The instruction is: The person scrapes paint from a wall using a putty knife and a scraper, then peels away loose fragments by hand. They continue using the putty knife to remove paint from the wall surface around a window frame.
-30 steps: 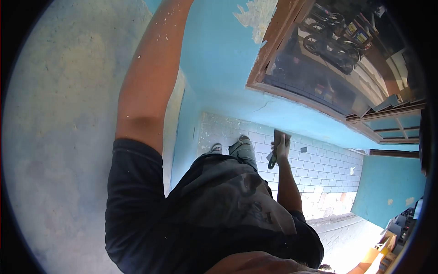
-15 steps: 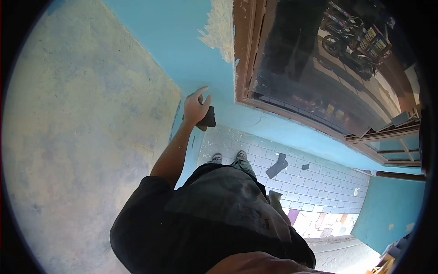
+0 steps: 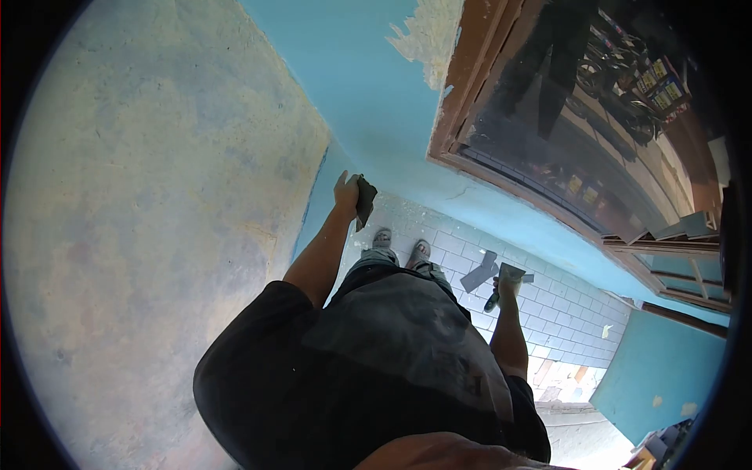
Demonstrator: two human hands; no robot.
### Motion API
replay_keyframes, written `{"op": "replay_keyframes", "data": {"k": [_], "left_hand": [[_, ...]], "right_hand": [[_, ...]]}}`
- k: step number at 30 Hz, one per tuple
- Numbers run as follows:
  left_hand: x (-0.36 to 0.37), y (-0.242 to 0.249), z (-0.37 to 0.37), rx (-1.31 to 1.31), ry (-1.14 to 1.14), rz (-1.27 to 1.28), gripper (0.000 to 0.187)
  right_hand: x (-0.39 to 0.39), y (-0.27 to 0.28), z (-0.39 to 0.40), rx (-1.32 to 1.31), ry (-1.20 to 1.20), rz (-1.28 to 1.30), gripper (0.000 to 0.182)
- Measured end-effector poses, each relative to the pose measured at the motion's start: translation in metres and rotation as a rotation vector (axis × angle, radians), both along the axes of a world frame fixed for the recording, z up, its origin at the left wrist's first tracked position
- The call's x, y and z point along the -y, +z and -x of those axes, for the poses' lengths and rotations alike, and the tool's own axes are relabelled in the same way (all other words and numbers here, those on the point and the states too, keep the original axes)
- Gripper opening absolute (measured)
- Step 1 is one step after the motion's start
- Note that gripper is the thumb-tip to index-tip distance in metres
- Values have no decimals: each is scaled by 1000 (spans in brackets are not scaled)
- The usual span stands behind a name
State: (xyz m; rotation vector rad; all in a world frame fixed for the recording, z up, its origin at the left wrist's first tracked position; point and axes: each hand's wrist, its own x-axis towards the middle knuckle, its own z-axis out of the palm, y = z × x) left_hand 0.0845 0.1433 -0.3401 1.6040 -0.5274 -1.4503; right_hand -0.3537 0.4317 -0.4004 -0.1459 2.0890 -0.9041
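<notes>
My left hand (image 3: 345, 192) is closed on a dark piece of sandpaper (image 3: 366, 202), close to the corner where the bare plaster wall (image 3: 172, 204) meets the blue wall (image 3: 345, 86). Its fingers partly hide behind the sheet. In my right hand (image 3: 507, 288), held low over the tiled floor, is a putty knife (image 3: 511, 272) with a broad flat blade and a dark handle. The blade overlaps a small dark piece on the floor in this view.
Dark grey sheets (image 3: 479, 272) lie on the tiled floor (image 3: 548, 313) ahead of my feet. A brown-framed window (image 3: 462, 86) fills the upper right, with scraped pale plaster (image 3: 431, 39) beside it. A blue-green panel (image 3: 658, 368) stands at the right.
My left hand has come off the blue wall and dropped lower with the sandpaper. My right hand has come out from beside my body, bringing the putty knife into full view.
</notes>
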Motion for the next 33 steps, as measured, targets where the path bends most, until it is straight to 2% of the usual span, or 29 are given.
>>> {"op": "replay_keyframes", "data": {"k": [1,2,5,7,9,14,18,21,24,26,27,28,29,30,31,32,33], "left_hand": [[3,-3,-3,-21,-32,-20,63],[8,-5,-7,-30,-36,-29,63],[34,-19,-15,-235,-30,-72,90],[47,-6,-13,-251,-38,-84,90],[61,-7,-15,-254,-42,-99,90],[89,-16,-5,-178,-59,-80,101],[98,-28,18,-115,-163,-35,106],[96,-24,47,-103,-167,-121,108],[108,-76,72,-239,-299,-182,108],[94,-47,88,-187,-346,-177,109],[87,-26,95,-246,-370,-205,109],[66,42,100,-102,-400,-110,110],[62,30,114,34,-437,80,109],[58,19,126,172,-469,267,110],[50,27,134,193,-498,419,110],[38,40,139,212,-525,569,111],[28,54,143,216,-544,656,106]], "right_hand": [[-7,5,-9,1,-49,-10,29],[-17,7,-15,0,-101,-20,29],[-63,-15,-33,23,-216,-100,28],[-101,-38,-49,99,-455,-83,25],[-157,-73,-60,193,-501,5,29],[-183,-59,-50,139,-556,-17,29],[-193,-45,-57,122,-636,4,29],[-201,-56,-117,126,-681,24,29],[-210,-71,-172,138,-719,62,29],[-191,-82,-171,155,-738,96,29],[-172,-74,-162,78,-602,157,32],[-124,-45,-153,-28,-520,-54,37],[-99,-32,-144,-114,-409,39,46],[-80,-43,-126,-128,-311,75,50],[-47,-16,-127,-216,-296,121,53],[-20,14,-121,-254,-170,190,51],[13,50,-125,-330,-180,317,52]]}}
